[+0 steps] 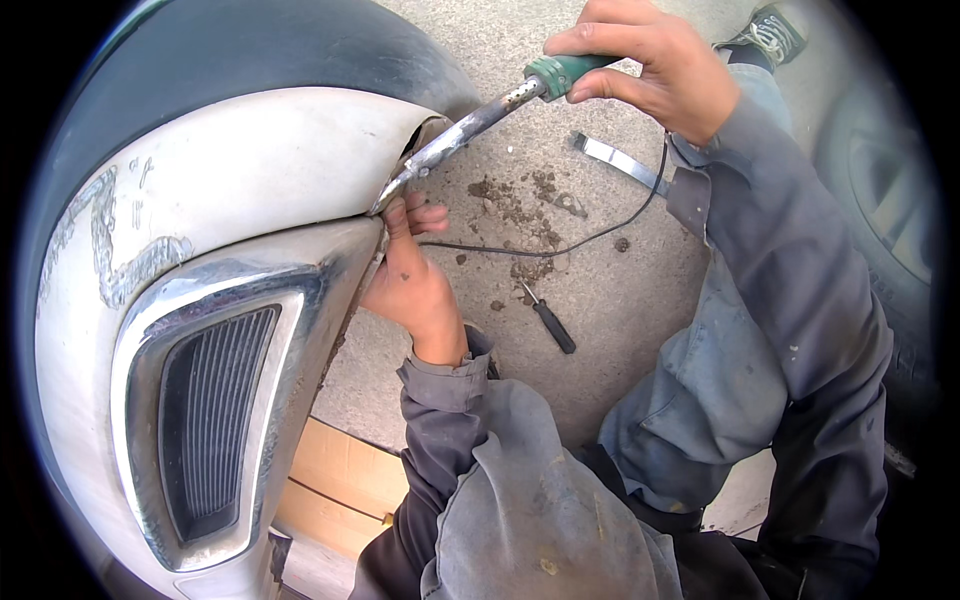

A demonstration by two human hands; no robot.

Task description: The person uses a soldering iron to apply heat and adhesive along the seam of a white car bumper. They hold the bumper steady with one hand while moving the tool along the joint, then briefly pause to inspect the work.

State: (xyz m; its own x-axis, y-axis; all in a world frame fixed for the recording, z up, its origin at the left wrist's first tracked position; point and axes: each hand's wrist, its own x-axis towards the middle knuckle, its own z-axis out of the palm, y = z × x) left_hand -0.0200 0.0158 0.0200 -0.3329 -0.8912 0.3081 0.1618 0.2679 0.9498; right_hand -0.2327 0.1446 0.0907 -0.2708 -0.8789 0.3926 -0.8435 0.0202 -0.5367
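A large soldering iron (pixel 462 137) with a green handle and a perforated metal barrel is gripped in my right hand (pixel 668 68). It slants down to the left, its tip at the seam on the edge of a white car bumper (pixel 262 150). Just below that tip, my left hand (pixel 418 290) pinches the bumper's edge, thumb raised beside the seam and some fingers hidden behind the panel. Rough grey melted marks run over the bumper's left part. Set into its lower part is a dark ribbed vent (pixel 220 415) with a worn chrome surround.
On the concrete lie a black-handled screwdriver (pixel 552 325), crumbled dirt (pixel 520 215) and a flat metal strip (pixel 615 157). A thin black cable (pixel 590 238) curves between my arms. Cardboard (pixel 345 470) lies below the bumper; a car wheel (pixel 890 200) stands at right.
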